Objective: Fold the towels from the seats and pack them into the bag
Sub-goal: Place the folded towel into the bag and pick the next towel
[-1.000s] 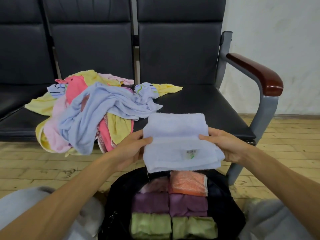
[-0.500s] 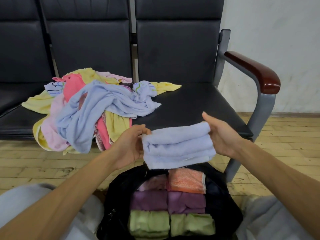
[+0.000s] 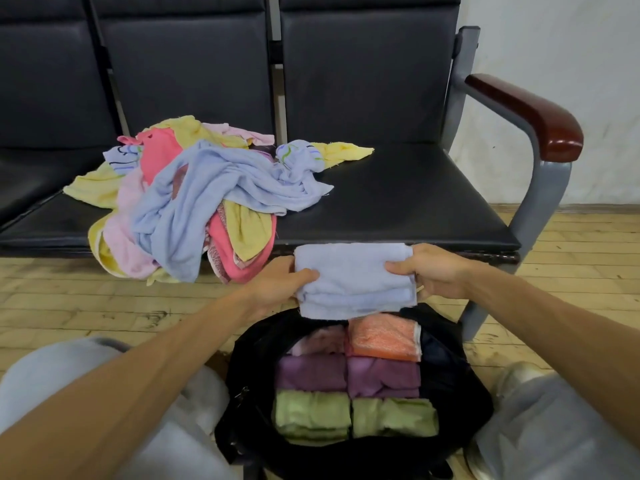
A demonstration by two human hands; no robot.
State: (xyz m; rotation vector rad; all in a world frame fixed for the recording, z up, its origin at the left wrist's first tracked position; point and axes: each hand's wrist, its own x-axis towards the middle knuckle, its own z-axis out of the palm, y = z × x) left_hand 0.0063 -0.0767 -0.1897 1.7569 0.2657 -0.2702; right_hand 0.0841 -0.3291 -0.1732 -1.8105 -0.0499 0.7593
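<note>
I hold a folded light blue towel [image 3: 353, 282] flat between both hands, just above the far rim of the open black bag [image 3: 450, 382]. My left hand [image 3: 280, 285] grips its left end and my right hand [image 3: 429, 271] grips its right end. Inside the bag lie folded towels in rows: pink [image 3: 318, 342] and orange [image 3: 384, 337] at the back, two purple [image 3: 346, 375] in the middle, two green [image 3: 353, 415] at the front. A heap of unfolded towels [image 3: 194, 202] in blue, pink, yellow and coral covers the middle seat.
A row of black padded seats [image 3: 398, 202] stands against a white wall, with a grey frame and a brown armrest [image 3: 530, 112] at the right. The floor is wooden planks. My knees in grey trousers [image 3: 554, 427] flank the bag.
The folded blue towel has come down from over the seat edge to just above the bag's far rim, now lying flatter between my hands.
</note>
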